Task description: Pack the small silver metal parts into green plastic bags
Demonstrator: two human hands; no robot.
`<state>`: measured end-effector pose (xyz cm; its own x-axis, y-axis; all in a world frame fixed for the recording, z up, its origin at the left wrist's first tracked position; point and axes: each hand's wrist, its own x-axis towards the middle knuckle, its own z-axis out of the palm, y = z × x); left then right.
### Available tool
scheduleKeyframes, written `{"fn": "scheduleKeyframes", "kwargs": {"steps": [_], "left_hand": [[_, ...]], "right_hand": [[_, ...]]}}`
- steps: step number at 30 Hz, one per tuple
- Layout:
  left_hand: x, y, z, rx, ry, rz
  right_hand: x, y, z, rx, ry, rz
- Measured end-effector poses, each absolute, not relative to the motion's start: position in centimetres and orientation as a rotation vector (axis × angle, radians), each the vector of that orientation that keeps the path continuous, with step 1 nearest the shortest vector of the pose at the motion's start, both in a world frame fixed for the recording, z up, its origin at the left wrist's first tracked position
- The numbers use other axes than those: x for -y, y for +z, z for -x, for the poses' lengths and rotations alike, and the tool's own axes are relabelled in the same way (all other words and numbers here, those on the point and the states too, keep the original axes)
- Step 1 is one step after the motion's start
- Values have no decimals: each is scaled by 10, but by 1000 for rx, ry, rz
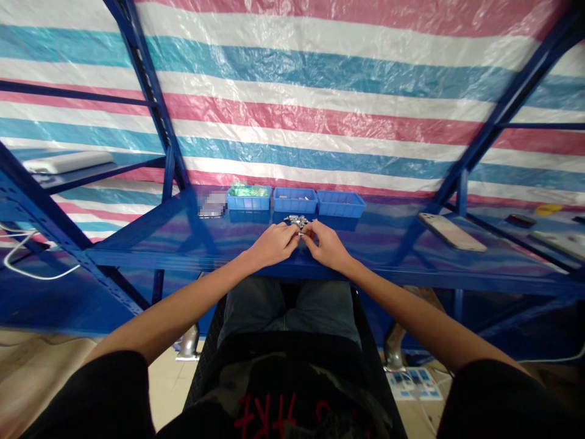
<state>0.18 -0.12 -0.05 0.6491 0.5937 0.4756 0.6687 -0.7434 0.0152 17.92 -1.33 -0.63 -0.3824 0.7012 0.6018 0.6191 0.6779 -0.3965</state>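
My left hand point(273, 242) and my right hand point(325, 244) meet over the front of a blue metal shelf point(375, 244). Both hands are closed in a pinch around a small silvery metal part point(300, 232) held between their fingertips. Just behind the hands lies a small pile of similar metal parts point(297, 221). Behind that pile stand three blue plastic bins in a row: the left bin point(249, 199) holds green packets, the middle bin point(295, 200) and the right bin point(340, 204) have contents too small to make out.
A phone point(450, 231) lies face down on the shelf to the right. A blurred small object point(212, 205) sits left of the bins. Blue rack uprights stand at both sides, and a striped tarpaulin hangs behind. White cables and a white device point(68, 161) are at left.
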Motion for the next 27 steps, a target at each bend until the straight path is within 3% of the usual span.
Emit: {"fn": "scheduleKeyframes", "kwargs": {"steps": [27], "left_hand": [[3,1,-2,1015,-721,2726]], "right_hand": [[11,-5,-178,2160,77,1136]]}}
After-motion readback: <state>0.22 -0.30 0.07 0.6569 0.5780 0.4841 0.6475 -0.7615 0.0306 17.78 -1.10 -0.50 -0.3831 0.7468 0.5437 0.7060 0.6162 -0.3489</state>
